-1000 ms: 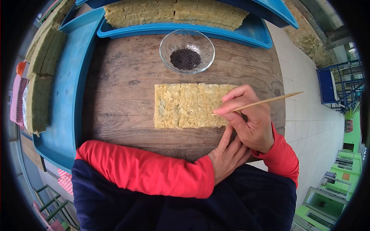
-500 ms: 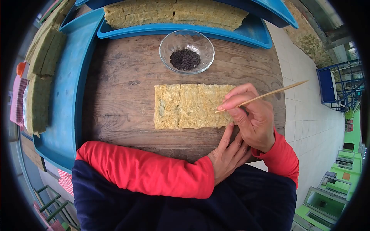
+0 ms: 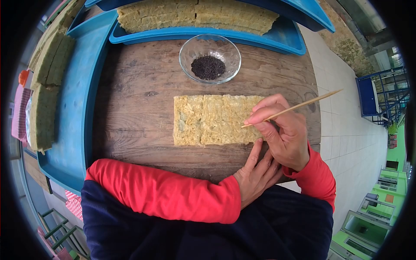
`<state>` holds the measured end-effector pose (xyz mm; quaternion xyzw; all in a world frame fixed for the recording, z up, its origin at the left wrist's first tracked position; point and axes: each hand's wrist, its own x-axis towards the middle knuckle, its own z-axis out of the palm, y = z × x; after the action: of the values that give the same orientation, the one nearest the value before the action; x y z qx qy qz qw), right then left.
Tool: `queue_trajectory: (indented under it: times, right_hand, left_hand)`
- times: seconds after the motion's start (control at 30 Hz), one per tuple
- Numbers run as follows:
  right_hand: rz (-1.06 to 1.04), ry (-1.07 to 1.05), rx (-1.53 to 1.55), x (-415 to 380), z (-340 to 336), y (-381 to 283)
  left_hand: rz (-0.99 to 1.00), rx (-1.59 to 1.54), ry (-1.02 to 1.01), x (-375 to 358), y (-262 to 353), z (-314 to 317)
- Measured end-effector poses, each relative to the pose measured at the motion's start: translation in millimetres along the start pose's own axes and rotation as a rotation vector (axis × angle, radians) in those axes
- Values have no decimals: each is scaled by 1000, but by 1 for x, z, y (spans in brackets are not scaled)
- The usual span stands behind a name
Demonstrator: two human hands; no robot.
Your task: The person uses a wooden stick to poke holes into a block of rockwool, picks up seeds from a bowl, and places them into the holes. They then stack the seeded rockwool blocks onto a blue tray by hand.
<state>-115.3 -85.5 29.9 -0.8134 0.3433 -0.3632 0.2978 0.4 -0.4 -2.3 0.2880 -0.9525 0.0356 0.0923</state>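
Slab [image 3: 212,119] beneath a thin stick [image 3: 307,103].
The right hand [image 3: 288,138] pinches the stick; the left hand [image 3: 255,180], fingers loosely spread, rests near the slab.

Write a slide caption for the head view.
Right hand holding a thin wooden stick over a fibrous yellowish slab, near a glass bowl of dark grains.

Slim pale stick [image 3: 312,101] slanted, tip at the yellowish, fibrous slab [image 3: 212,121] lying flat on the wooden table [image 3: 138,99]

Slab [image 3: 216,120] partly hidden by right hand [image 3: 286,132], upper tray [image 3: 303,14] cut off
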Motion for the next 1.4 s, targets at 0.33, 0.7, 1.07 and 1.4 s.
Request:
queue_trajectory:
  times: [0.33,0.7,1.07,1.4]
  right_hand:
    - [-30,-29,-18,0,0,2]
    - [-74,3,-7,1,0,4]
    - [-206,70,-80,6,-3,-1]
    - [-63,-120,-327,7,7,-16]
  left_hand:
    - [-13,29,11,0,0,0]
    - [-14,28,-9,0,1,0]
    - [-11,40,-24,-1,2,1]
    - [15,81,-60,-2,3,1]
